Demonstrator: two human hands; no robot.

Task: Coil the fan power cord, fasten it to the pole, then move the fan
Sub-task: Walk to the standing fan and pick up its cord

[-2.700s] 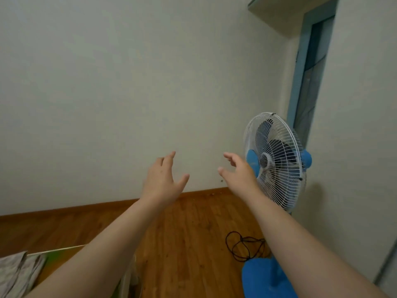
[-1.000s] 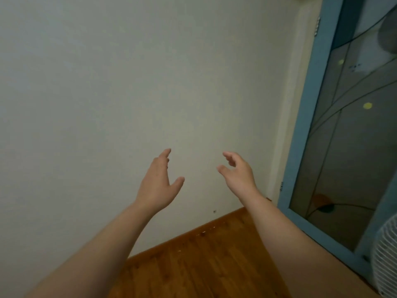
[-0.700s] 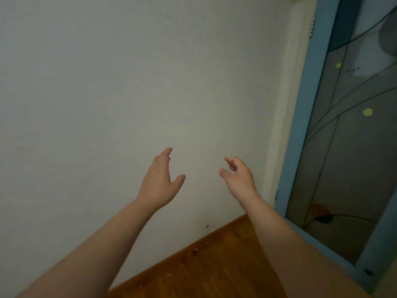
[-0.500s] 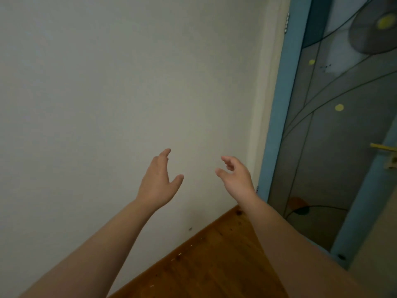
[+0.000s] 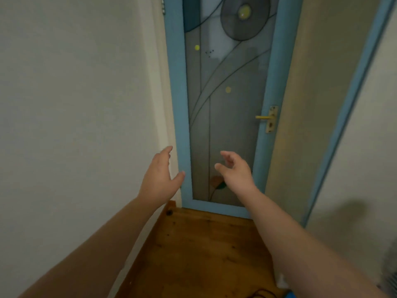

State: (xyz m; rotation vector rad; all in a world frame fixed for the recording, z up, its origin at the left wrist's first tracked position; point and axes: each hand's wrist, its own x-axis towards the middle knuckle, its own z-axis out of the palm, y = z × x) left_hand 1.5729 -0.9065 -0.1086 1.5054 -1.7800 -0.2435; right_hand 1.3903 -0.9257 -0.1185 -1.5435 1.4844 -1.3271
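Observation:
My left hand and my right hand are both held out in front of me, fingers apart and empty, in front of a door. Of the fan only slivers show: a blurred strip of white grille at the right edge and a bit of blue base at the bottom edge. A loop of black power cord lies on the wooden floor just left of that base. The fan's pole is out of view.
A blue-framed door with patterned frosted glass and a brass handle stands straight ahead. A white wall runs along the left, another wall on the right. Brown wooden floor lies below.
The view has swung right, from the plain wall to the door, now centred with its handle showing. The fan left view, and only its edge shows. Both hands keep the same open pose.

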